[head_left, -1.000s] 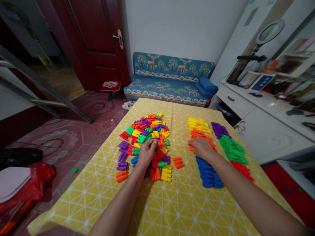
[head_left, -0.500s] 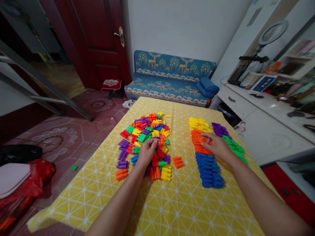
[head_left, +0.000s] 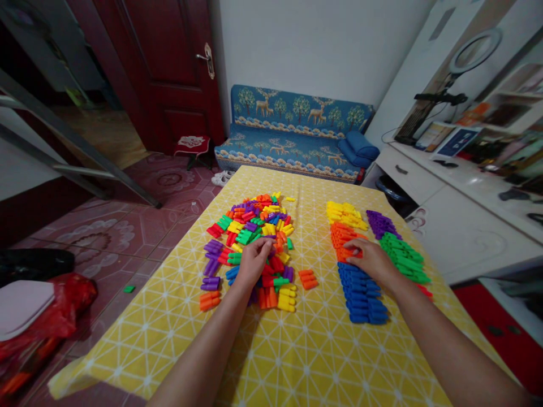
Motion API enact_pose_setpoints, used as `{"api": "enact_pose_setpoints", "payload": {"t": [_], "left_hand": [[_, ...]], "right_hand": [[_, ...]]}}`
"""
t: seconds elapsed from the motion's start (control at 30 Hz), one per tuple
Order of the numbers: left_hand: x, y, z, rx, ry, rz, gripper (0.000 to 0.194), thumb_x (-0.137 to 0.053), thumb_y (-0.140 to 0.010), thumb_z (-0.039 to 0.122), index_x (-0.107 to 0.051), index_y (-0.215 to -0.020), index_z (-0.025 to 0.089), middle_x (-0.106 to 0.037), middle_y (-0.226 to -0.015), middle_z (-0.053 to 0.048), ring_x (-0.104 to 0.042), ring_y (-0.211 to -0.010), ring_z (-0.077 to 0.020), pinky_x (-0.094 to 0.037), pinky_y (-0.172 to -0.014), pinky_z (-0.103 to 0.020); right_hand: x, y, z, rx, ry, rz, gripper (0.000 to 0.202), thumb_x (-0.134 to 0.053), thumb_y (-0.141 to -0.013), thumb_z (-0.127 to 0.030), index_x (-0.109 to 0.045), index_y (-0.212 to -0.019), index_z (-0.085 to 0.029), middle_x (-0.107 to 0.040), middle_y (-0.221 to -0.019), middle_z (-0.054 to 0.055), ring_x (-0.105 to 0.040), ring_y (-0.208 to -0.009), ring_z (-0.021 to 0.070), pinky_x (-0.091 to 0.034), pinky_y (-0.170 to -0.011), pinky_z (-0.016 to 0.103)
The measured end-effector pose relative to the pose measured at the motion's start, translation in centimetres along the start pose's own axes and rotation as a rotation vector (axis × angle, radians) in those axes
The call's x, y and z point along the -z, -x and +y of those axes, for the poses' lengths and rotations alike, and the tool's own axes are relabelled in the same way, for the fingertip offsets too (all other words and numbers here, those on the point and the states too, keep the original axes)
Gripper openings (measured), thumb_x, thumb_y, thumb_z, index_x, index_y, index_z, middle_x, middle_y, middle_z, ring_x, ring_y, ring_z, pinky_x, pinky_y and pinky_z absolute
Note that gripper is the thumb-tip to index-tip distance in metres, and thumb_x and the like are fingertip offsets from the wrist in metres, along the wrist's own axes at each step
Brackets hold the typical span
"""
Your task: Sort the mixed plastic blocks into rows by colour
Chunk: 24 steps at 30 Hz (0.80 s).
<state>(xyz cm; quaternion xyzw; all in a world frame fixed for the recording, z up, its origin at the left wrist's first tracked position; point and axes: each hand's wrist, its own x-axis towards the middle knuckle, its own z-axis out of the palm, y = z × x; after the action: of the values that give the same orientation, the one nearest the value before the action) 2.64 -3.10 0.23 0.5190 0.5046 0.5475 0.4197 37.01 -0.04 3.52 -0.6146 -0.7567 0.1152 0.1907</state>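
My left hand rests over a mixed pile of coloured plastic building pieces, its thumb and fingertips pressed together beside a purple piece. Whatever the fingertips hold, if anything, is hidden. Over the orange stack is my right hand, thumb and forefinger slightly apart, tips close to the orange pieces. Blue pieces lie in rows on the near side of the orange ones, and yellow pieces on the far side. Purple pieces and green pieces form another column to the right.
A yellow patterned cloth covers the table. One orange piece lies between pile and rows. Part of a red piece shows by my right forearm. A green piece is on the floor. A blue sofa stands beyond.
My right hand has shifted slightly toward me over the orange stack, and its fingers have drawn closer together. A red piece now shows beside the right forearm. My left hand stays put.
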Motion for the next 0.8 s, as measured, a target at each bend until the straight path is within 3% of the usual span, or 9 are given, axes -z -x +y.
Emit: {"api": "enact_pose_setpoints", "payload": {"t": [0.17,0.3,0.37,0.5,0.6,0.7,0.8], "left_hand": [[0.0,0.0,0.0,-0.004,-0.002,-0.002,0.030,-0.058,-0.084,0.039,-0.073,-0.091,0.014,-0.072,-0.081,-0.006,-0.065,-0.077,-0.0185,-0.049,-0.072,-0.027],[0.0,0.1,0.0,0.005,0.000,0.001,0.030,-0.059,-0.084,0.039,-0.073,-0.092,0.014,-0.072,-0.080,-0.005,-0.065,-0.076,-0.0184,-0.049,-0.072,-0.027],[0.0,0.1,-0.1,0.003,-0.002,0.003,0.030,-0.059,-0.084,0.039,-0.074,-0.091,0.014,-0.072,-0.081,-0.005,-0.065,-0.077,-0.0185,-0.050,-0.073,-0.027],[-0.1,0.0,-0.3,0.011,0.022,-0.009,0.031,-0.059,-0.084,0.041,-0.073,-0.092,0.015,-0.073,-0.083,-0.005,-0.066,-0.078,-0.0187,-0.050,-0.074,-0.028],[-0.1,0.0,-0.1,0.020,0.029,-0.006,0.030,-0.060,-0.083,0.040,-0.073,-0.091,0.015,-0.072,-0.083,-0.005,-0.065,-0.077,-0.0186,-0.050,-0.073,-0.028],[0.0,0.1,0.3,0.015,0.008,-0.001,0.028,-0.061,-0.082,0.039,-0.073,-0.085,0.015,-0.072,-0.080,-0.005,-0.064,-0.075,-0.0185,-0.050,-0.072,-0.028],[0.0,0.1,0.6,0.009,-0.009,-0.001,0.027,-0.061,-0.082,0.039,-0.073,-0.082,0.015,-0.071,-0.078,-0.005,-0.064,-0.076,-0.0187,-0.050,-0.072,-0.028]], "right_hand": [[0.0,-0.1,-0.1,0.007,-0.052,0.015,0.027,-0.068,-0.065,-0.020,-0.072,-0.091,-0.019,-0.071,-0.093,0.005,-0.066,-0.074,0.0188,-0.053,-0.071,0.033],[-0.5,0.5,-2.6,0.058,-0.062,0.052,0.023,-0.064,-0.071,-0.021,-0.072,-0.094,-0.020,-0.071,-0.097,0.006,-0.066,-0.083,0.0201,-0.052,-0.079,0.035],[-1.2,1.2,-4.7,0.114,-0.099,-0.007,0.026,-0.062,-0.075,-0.020,-0.071,-0.099,-0.021,-0.070,-0.102,0.006,-0.065,-0.088,0.0199,-0.051,-0.083,0.035],[-3.2,2.6,-9.0,0.298,-0.118,-0.255,0.043,-0.067,-0.071,-0.012,-0.068,-0.112,-0.022,-0.066,-0.118,0.007,-0.059,-0.110,0.0224,-0.047,-0.096,0.036],[-4.4,3.4,-10.9,0.321,-0.033,-0.321,0.047,-0.070,-0.070,-0.011,-0.067,-0.115,-0.022,-0.065,-0.116,0.007,-0.056,-0.113,0.0246,-0.046,-0.096,0.038],[-4.8,3.9,-11.5,0.318,0.024,-0.302,0.043,-0.070,-0.072,-0.015,-0.066,-0.114,-0.022,-0.065,-0.110,0.007,-0.056,-0.107,0.0243,-0.047,-0.091,0.037],[-3.7,3.6,-10.5,0.321,0.049,-0.245,0.039,-0.069,-0.074,-0.019,-0.066,-0.113,-0.022,-0.066,-0.110,0.007,-0.058,-0.105,0.0239,-0.048,-0.090,0.037]]}}
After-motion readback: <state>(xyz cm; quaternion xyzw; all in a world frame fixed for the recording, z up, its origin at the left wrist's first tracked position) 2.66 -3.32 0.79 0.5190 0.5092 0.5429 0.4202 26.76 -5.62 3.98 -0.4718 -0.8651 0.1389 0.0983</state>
